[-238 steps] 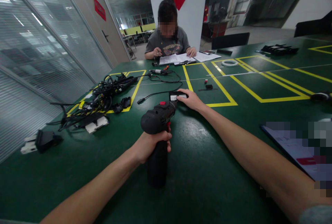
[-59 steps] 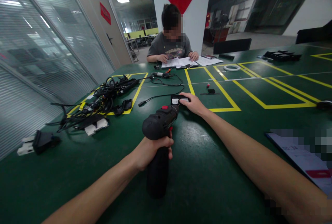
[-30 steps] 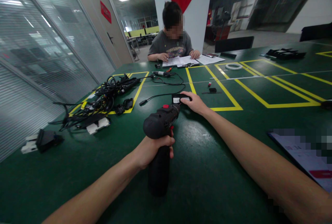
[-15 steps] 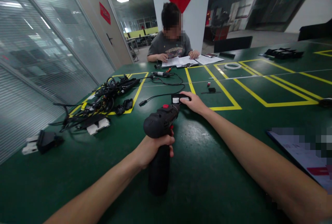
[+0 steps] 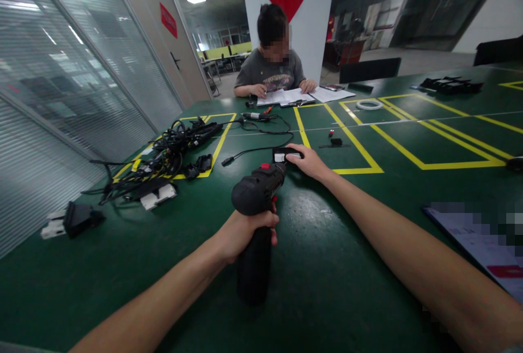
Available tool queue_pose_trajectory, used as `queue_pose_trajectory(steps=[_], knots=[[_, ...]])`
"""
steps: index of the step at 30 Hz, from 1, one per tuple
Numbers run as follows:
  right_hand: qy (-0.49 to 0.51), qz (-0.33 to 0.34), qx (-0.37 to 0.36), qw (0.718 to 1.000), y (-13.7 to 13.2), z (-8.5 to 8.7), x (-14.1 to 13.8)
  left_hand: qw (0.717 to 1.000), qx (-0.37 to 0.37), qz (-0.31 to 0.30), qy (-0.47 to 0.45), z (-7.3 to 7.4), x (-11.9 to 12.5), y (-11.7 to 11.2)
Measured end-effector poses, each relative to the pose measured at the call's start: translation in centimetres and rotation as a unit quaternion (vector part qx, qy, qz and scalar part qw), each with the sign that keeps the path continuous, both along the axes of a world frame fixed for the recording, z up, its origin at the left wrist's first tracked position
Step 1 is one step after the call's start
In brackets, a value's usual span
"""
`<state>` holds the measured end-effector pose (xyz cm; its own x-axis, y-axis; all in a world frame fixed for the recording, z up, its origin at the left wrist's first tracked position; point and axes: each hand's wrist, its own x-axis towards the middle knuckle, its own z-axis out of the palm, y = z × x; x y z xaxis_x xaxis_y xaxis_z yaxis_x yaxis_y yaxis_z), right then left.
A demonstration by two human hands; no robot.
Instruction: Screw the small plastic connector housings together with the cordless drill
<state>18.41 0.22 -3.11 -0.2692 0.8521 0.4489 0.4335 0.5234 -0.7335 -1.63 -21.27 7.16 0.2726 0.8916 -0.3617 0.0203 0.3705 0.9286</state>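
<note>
My left hand [image 5: 248, 230] is wrapped round the handle of a black cordless drill [image 5: 256, 192] with a red switch on top. The drill points forward, away from me. Its front end reaches a small black and white part [image 5: 280, 157] on the green table; whether a bit touches it I cannot tell. My right hand [image 5: 306, 160] grips that part from the right, fingers over its top and thumb at the near side. The part's right end is hidden under the fingers.
On the left lies a tangle of black cables [image 5: 171, 148] with several black and white parts around it. A loose cable [image 5: 261, 148] runs beyond the drill. Across the table [image 5: 327, 298] a person [image 5: 272, 64] sits with papers. A clipboard [image 5: 466, 238] lies at right.
The whole view has shifted slightly, so everything appears a little further right. Both hands keep their holds, and the drill stays against or close to the black and white part.
</note>
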Motion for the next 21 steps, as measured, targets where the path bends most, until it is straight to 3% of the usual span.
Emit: queue_pose_trajectory(steps=[21], knots=[[0.001, -0.006, -0.014, 1.000, -0.14, 0.27, -0.11, 1.000, -0.013, 0.011, -0.009, 0.02, -0.03, 0.00]])
